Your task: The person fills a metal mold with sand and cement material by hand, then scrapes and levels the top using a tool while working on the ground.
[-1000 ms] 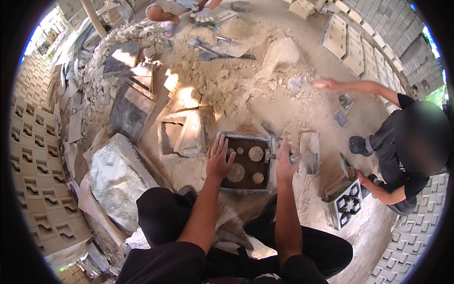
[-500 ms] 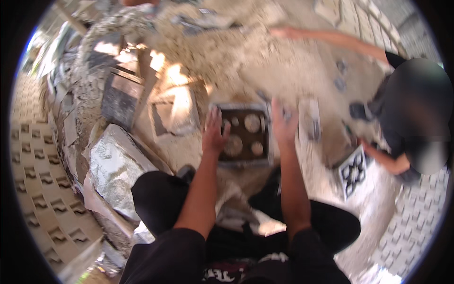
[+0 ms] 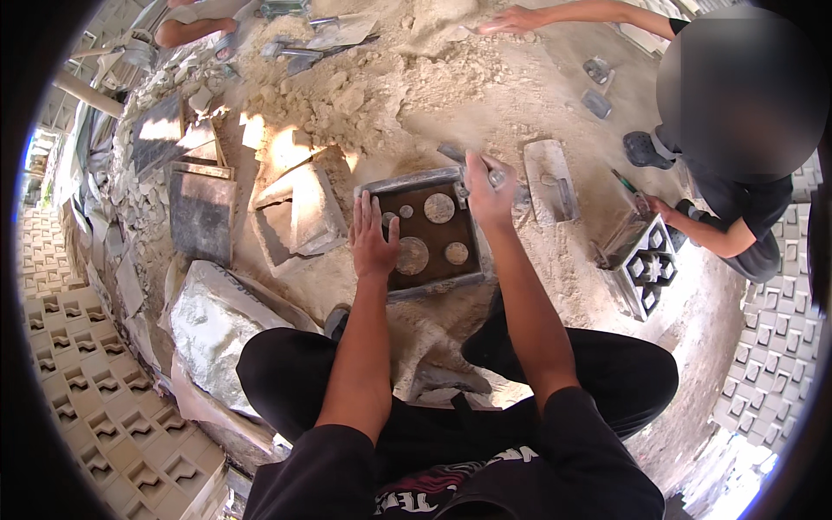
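Observation:
A square grey metal mould lies in front of me. Its brown inside holds several round pale discs of different sizes. My left hand rests over the mould's left edge, fingers stretched out, holding nothing. At the far right corner, my right hand has its fingers curled around something greyish and shiny, mostly hidden by the hand. Just beyond its fingertips shows a flat grey blade-like piece; whether the hand holds it is unclear.
Right of the mould lies a pale oblong block. A co-worker squats at the right beside a patterned block, one arm stretched over the sand. Left are a broken box-like frame, dark slabs and a white sack.
My right hand has moved from the mould's right side toward its far corner, and its fingers have curled. My left hand stays at the left edge. The whole view has shifted.

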{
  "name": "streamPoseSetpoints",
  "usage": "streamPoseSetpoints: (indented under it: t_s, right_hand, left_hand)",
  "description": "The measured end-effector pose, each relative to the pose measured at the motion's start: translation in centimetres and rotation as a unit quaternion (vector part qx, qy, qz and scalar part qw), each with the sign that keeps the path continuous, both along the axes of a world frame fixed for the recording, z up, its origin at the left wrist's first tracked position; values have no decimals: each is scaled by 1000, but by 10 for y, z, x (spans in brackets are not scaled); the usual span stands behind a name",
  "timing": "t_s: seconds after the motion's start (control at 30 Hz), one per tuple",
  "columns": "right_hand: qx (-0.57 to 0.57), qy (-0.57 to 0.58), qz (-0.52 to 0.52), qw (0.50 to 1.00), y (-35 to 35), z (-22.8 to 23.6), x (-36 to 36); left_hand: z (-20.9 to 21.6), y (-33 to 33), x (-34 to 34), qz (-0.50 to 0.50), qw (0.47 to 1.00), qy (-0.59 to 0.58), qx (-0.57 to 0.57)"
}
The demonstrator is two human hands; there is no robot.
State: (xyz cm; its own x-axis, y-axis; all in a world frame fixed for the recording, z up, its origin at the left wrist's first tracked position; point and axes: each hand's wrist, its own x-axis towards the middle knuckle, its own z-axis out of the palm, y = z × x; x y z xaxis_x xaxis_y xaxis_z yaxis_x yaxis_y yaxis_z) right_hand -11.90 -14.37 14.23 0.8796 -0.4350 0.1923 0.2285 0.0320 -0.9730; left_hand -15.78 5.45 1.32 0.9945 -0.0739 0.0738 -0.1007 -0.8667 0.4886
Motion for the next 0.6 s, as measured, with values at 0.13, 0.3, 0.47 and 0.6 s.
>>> streamPoseSetpoints:
  t_s: [0.13, 0.3, 0.47, 0.6]
  right_hand:
    - [11, -10, 20, 1000, 3, 16, -7]
    - [-57, 84, 79, 992, -14, 2, 10]
    - [17, 96, -55, 994, -12, 5, -11]
    - [15, 141, 44, 989, -16, 35, -14]
  left_hand:
    - [0, 7, -3, 1, 1000, -3, 9]
    - [3, -3, -3, -4, 1000, 4, -4]
    - [0, -4, -1, -7, 1000, -6, 3]
    - [-3, 2, 2, -2, 1000, -20, -9]
